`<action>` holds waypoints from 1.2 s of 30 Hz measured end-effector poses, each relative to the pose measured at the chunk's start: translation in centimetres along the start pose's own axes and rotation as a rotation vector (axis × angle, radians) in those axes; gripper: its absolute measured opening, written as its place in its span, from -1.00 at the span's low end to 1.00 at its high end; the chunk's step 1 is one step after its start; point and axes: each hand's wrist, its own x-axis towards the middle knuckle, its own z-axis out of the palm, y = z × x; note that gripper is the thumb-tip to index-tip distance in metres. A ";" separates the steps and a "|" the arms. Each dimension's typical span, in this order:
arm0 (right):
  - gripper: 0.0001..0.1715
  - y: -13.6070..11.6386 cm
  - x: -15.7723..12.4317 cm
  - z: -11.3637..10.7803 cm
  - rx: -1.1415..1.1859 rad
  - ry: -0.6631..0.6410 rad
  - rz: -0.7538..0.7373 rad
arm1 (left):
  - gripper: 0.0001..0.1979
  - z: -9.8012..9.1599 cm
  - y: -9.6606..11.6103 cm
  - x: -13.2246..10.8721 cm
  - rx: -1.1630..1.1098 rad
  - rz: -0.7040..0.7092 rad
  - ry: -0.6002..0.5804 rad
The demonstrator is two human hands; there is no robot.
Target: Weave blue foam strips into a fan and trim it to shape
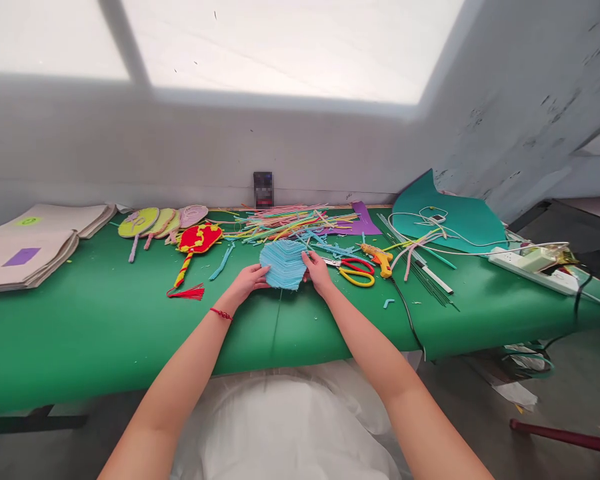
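A light-blue fan-shaped panel (283,265), its surface lined with slanting rows of fuzzy strips, is held between my two hands above the green table. My left hand (250,281) pinches its left edge, and a red bracelet circles that wrist. My right hand (318,272) grips the right edge, thumb on the face. Below the panel a thin wire points down toward me. Just right of my right hand lie scissors (357,272) with red and yellow handles. Blue strip offcuts (333,248) lie behind them. A yellow glue gun (379,259) rests beyond the scissors.
Behind the panel is a heap of coloured pipe cleaners (285,223). To the left are a red-and-yellow fan (200,239), several pale fans (139,223) and cardboard sheets (25,250). On the right are green wires (433,287), a teal sheet (460,217) and a power strip (535,270) with cables.
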 end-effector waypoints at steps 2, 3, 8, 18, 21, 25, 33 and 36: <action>-0.43 0.0 0.2 0.0 0.015 0.027 0.011 | -0.55 0.2 0.0 -0.1 0.026 -0.013 -0.011; -0.42 0.0 0.2 0.0 0.020 0.038 0.019 | -0.57 0.2 0.0 -0.1 0.029 -0.012 0.000; -0.40 0.0 0.5 -0.3 -0.026 0.134 -0.025 | -0.62 0.1 -0.4 0.2 0.013 0.021 0.061; -0.75 -0.5 1.4 -5.1 -1.042 0.249 -0.345 | -0.54 0.1 -1.7 1.1 0.211 0.098 0.160; -0.68 0.0 2.0 -6.3 -1.175 0.213 -0.224 | -0.52 -0.1 -2.1 1.2 0.464 0.204 0.257; -0.78 0.5 2.6 -6.6 -1.195 0.225 -0.195 | -0.35 -0.1 -1.8 0.8 0.743 0.394 0.413; -0.62 0.3 2.0 -5.5 -1.196 0.406 -0.279 | -0.38 1.9 -2.7 0.1 1.270 0.469 0.168; -0.51 0.0 1.2 -3.8 -1.205 0.326 -0.422 | -0.42 2.3 -3.5 0.3 1.360 0.394 0.069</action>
